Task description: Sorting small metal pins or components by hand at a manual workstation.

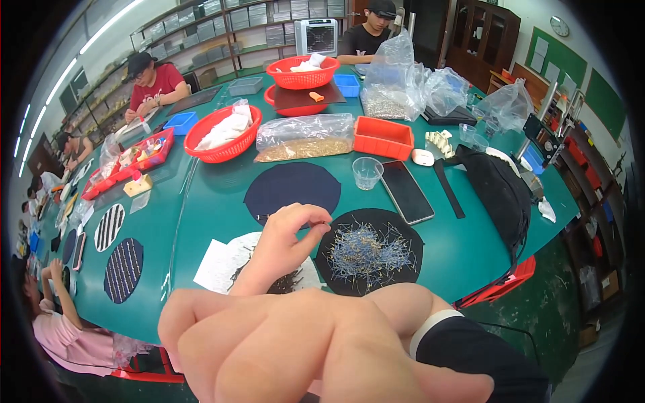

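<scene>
A worker's left hand (289, 238) hovers above a green worktable (215, 201), thumb and forefinger pressed together on what looks like a single thin metal pin, too fine to make out clearly. At 3 o'clock of that hand a black round mat (371, 250) carries a loose heap of silvery-blue pins (366, 252); at 6 o'clock a darker bunch of pins (282, 282) lies on white paper (218, 263). The right hand (269, 342) fills the lower frame, very close to the lens, its fingers curled inward; whether it grips anything cannot be told.

Doing this pick well appears to call for taking one pin at a time by its end, lifted clear of the tangle so neighbours do not drag along.

At 12 o'clock an empty dark round mat (292, 191) waits, with a clear plastic cup (367, 172), seemingly empty, beside a dark phone (406, 191). Further off, a clear bag (306, 138) holds tan material, an orange tray (383, 138) shows no contents, and red baskets (223, 134) hold white bags.
</scene>
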